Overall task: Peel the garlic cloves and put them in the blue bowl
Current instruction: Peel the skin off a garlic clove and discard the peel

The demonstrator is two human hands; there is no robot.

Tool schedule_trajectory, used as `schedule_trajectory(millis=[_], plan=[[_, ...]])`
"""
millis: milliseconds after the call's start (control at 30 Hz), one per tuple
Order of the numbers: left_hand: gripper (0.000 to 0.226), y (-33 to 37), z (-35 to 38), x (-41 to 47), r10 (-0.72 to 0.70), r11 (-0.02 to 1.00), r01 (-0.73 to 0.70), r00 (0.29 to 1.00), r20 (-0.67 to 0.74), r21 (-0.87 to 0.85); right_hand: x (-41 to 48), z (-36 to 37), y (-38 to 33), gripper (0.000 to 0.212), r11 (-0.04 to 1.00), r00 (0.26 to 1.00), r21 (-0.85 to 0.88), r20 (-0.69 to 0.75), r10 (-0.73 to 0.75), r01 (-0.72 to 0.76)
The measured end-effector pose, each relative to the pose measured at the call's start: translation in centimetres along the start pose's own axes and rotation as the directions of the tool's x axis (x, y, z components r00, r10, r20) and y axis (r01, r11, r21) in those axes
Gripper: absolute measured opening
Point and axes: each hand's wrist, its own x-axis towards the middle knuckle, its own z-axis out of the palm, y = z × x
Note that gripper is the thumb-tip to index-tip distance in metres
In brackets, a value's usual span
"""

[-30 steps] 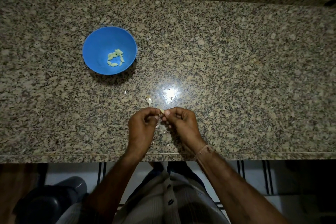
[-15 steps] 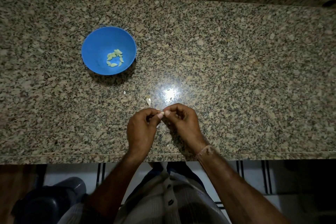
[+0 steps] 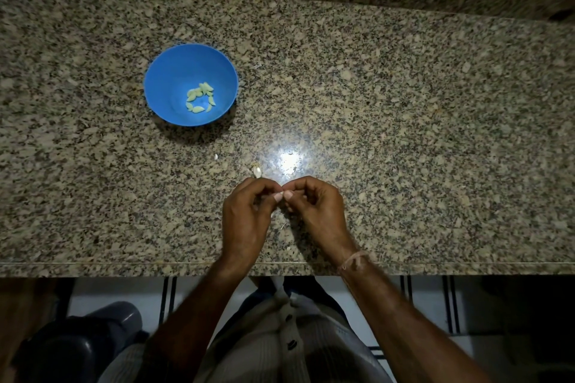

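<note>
Both hands meet over the speckled granite counter [image 3: 404, 118], near its front edge. The left hand [image 3: 245, 211] and right hand [image 3: 314, 208] have curled fingers, and their thumbs and forefingers pinch 1 garlic clove [image 3: 279, 195] between them. Since 1 second ago the hands have hardly shifted, and less of the clove shows. The blue bowl [image 3: 174, 78], well apart to the left, holds the same peeled cloves [image 3: 200, 96]. A skin scrap [image 3: 256, 170] lies just beyond the left hand. Below the counter are striped floor tiles [image 3: 429, 298].
</note>
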Motion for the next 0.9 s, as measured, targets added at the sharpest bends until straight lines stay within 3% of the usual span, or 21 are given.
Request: schedule_trajectory(millis=[267, 533, 900], plan=[[0.027, -0.21, 0.35, 0.27, 0.041, 0.994, -0.045, 0.998, 0.042, 0.103, -0.51, 0.74, 0.36, 0.008, 0.999, 0.998, 0.027, -0.049, 0.025, -0.024], [0.019, 0.20, 0.28, 0.25, -0.059, 0.994, 0.063, 0.997, 0.047, -0.085, -0.54, 0.56, 0.26, 0.008, 0.987, 0.998, 0.155, -0.036, 0.054, -0.048], [0.019, 0.37, -0.07, 0.76, 0.072, 0.997, -0.075, 0.994, 0.080, 0.029, -0.88, 0.00, -0.45, 0.010, 0.997, 0.996, 0.007, -0.038, -0.081, 0.081]])
